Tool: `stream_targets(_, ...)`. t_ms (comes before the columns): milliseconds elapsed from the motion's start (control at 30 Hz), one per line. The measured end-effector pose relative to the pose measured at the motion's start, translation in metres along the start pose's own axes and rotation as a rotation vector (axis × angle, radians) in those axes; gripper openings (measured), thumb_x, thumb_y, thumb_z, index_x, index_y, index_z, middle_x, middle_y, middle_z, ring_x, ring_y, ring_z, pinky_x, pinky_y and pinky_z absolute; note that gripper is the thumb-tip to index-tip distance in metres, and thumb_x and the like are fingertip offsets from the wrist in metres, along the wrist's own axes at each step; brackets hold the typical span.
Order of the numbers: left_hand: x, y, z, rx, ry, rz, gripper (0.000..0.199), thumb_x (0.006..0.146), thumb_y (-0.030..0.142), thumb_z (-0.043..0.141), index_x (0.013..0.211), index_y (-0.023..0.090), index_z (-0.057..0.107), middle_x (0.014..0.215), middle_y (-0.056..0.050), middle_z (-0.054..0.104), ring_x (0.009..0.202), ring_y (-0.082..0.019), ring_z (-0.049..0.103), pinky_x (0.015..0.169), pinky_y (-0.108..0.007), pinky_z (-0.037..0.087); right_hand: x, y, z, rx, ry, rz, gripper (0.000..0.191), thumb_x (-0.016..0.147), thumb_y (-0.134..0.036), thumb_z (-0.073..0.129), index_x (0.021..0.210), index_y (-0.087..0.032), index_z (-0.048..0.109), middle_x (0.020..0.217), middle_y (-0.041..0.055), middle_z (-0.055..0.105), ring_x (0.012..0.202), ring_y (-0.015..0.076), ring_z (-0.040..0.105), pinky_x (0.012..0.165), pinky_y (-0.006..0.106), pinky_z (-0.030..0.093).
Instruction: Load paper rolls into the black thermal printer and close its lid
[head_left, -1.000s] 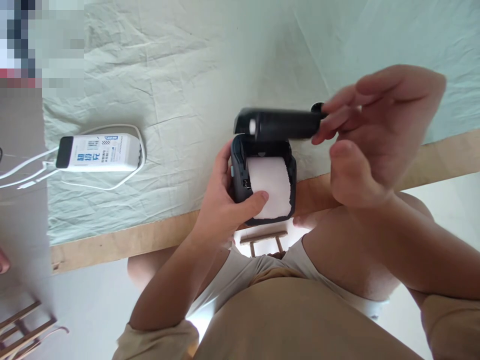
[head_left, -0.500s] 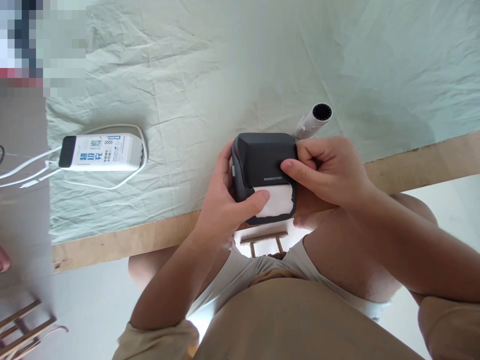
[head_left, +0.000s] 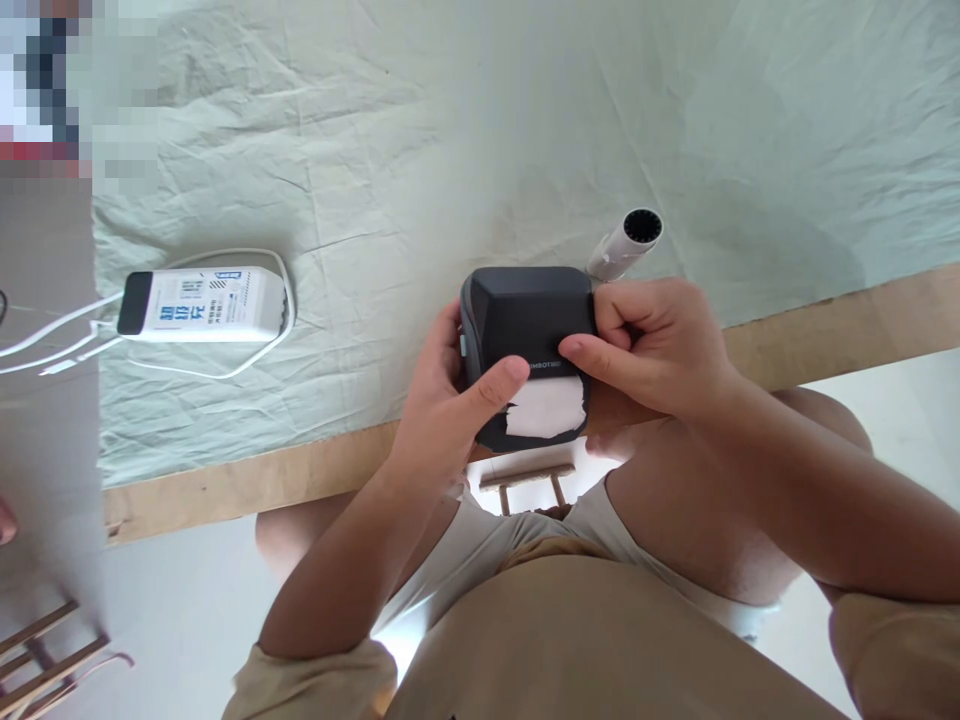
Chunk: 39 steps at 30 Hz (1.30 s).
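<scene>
A dark grey label printer (head_left: 529, 315) with a lid lettered in white is held at the table's front edge. On its near face lies a torn-edged white paper piece (head_left: 551, 408). My left hand (head_left: 450, 395) grips the printer's left side, its thumb resting on the front by the lettering and its fingers curled around the side. At the right side, my right hand (head_left: 652, 345) holds the printer with curled fingers, its thumb tip on the lid. The undersides of both grips are hidden.
Behind the right hand stands a white cylinder with a dark round opening (head_left: 622, 245). A white power strip (head_left: 214, 303) with cables lies at left on the pale green cloth (head_left: 390, 150). The wooden table edge (head_left: 300, 465) runs in front; a wooden stool (head_left: 52, 650) is at lower left.
My left thumb has moved up off the white paper to the lower edge of the lid, partly covering the lettering. The printer has shifted very slightly left, and my right thumb slightly down.
</scene>
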<state>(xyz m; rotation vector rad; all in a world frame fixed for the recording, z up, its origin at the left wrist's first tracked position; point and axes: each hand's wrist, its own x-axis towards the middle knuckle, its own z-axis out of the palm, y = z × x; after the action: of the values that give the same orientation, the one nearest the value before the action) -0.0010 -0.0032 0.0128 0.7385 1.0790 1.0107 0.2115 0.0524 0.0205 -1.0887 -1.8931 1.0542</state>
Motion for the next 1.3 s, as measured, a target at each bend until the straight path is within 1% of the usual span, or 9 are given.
stream_targets(100,0.0001,-0.0004,-0.0007,0.027,0.012,-0.035,0.060,0.090,0.050,0.092,0.142,0.030,0.069,0.132,-0.009,0.082,0.122,-0.037,0.081,0.088,-0.044,0.074,0.0005,0.0001,-0.0005,0.015,-0.013,-0.018,0.059,0.093,-0.039,0.076,0.062,-0.023,0.029,0.053,-0.0082,0.027,0.050,0.0073,0.021,0.048,0.030,0.023)
stream_targets(233,-0.0003,-0.0004,0.0004,0.000,0.017,0.000,0.048,0.094,0.043,0.088,0.139,0.032,0.073,0.129,-0.006,0.082,0.116,-0.033,0.082,0.086,-0.040,0.073,0.0002,0.0006,-0.0008,0.023,-0.011,-0.034,0.056,0.092,-0.034,0.076,0.062,-0.024,0.030,0.053,-0.0084,0.027,0.049,0.0074,0.021,0.048,0.030,0.023)
stream_targets(433,-0.0008,-0.0009,-0.0005,0.012,0.020,-0.023,0.054,0.094,0.046,0.087,0.142,0.031,0.070,0.134,-0.009,0.081,0.122,-0.036,0.080,0.085,-0.040,0.073,-0.0007,0.0016,-0.0002,0.000,-0.011,-0.026,0.058,0.093,-0.036,0.077,0.062,-0.024,0.030,0.053,-0.0082,0.027,0.049,0.0077,0.020,0.047,0.029,0.023)
stream_targets(600,-0.0004,-0.0024,-0.0021,-0.021,-0.004,-0.021,0.047,0.095,0.045,0.086,0.138,0.031,0.072,0.119,-0.006,0.082,0.097,-0.027,0.082,0.072,-0.034,0.071,-0.0004,0.0010,0.0009,0.017,0.003,-0.030,0.055,0.092,-0.033,0.076,0.062,-0.023,0.030,0.054,-0.0086,0.028,0.049,0.0070,0.021,0.047,0.028,0.023)
stream_targets(667,-0.0003,-0.0030,-0.0023,-0.030,-0.015,-0.010,0.044,0.096,0.043,0.085,0.137,0.031,0.072,0.117,-0.006,0.082,0.095,-0.026,0.082,0.070,-0.032,0.069,-0.0003,0.0010,0.0009,0.016,0.004,-0.035,0.056,0.093,-0.034,0.076,0.062,-0.024,0.030,0.054,-0.0086,0.028,0.049,0.0070,0.021,0.047,0.028,0.023)
stream_targets(833,0.0000,-0.0032,-0.0021,-0.011,-0.022,0.012,0.049,0.098,0.045,0.083,0.142,0.030,0.069,0.126,-0.007,0.082,0.102,-0.028,0.083,0.074,-0.033,0.070,0.0002,0.0013,0.0005,0.003,-0.014,-0.022,0.061,0.093,-0.044,0.077,0.061,-0.023,0.029,0.053,-0.0082,0.028,0.049,0.0074,0.021,0.048,0.029,0.024)
stream_targets(967,-0.0001,-0.0020,-0.0016,0.002,-0.020,-0.011,0.053,0.097,0.048,0.084,0.145,0.030,0.067,0.128,-0.008,0.082,0.097,-0.028,0.083,0.071,-0.034,0.070,0.0001,0.0016,0.0005,0.001,-0.016,-0.015,0.061,0.093,-0.045,0.077,0.062,-0.024,0.030,0.053,-0.0082,0.029,0.049,0.0076,0.022,0.047,0.028,0.024)
stream_targets(1200,-0.0012,0.0003,-0.0003,-0.059,-0.023,-0.029,0.044,0.096,0.042,0.086,0.136,0.031,0.072,0.110,-0.004,0.080,0.087,-0.024,0.080,0.070,-0.033,0.070,0.0000,0.0005,0.0005,0.007,-0.004,-0.015,0.058,0.093,-0.040,0.076,0.062,-0.023,0.030,0.053,-0.0083,0.029,0.049,0.0067,0.022,0.047,0.027,0.023)
stream_targets(1300,-0.0013,0.0007,-0.0002,-0.042,-0.024,-0.042,0.047,0.095,0.044,0.087,0.137,0.031,0.070,0.111,-0.005,0.080,0.087,-0.024,0.080,0.071,-0.035,0.071,-0.0002,0.0007,0.0004,0.012,-0.002,-0.035,0.056,0.092,-0.035,0.076,0.062,-0.023,0.030,0.053,-0.0087,0.029,0.049,0.0062,0.022,0.046,0.027,0.022)
